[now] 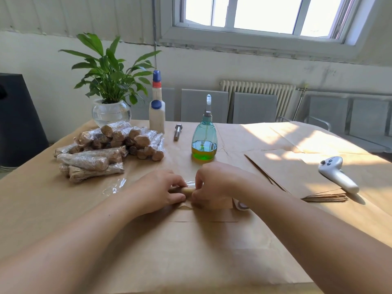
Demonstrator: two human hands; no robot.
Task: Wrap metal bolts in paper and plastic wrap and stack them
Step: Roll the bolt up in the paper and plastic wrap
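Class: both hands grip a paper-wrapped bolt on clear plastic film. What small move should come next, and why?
Probably roll the brown paper-wrapped bolt forward: left hand and right hand pinch it, and the clear plastic film lies loose, not yet around it.

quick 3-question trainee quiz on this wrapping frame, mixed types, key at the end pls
1. True or false: the bare metal bolt lies between the white glue bottle and the teal spray bottle.
2. What do the left hand and right hand hold together?
A) the paper-wrapped bolt
B) the white controller
C) a cardboard sheet
3. Fill in: the pile of wrapped bolts sits in front of the ____.

Key:
1. true
2. A
3. potted plant
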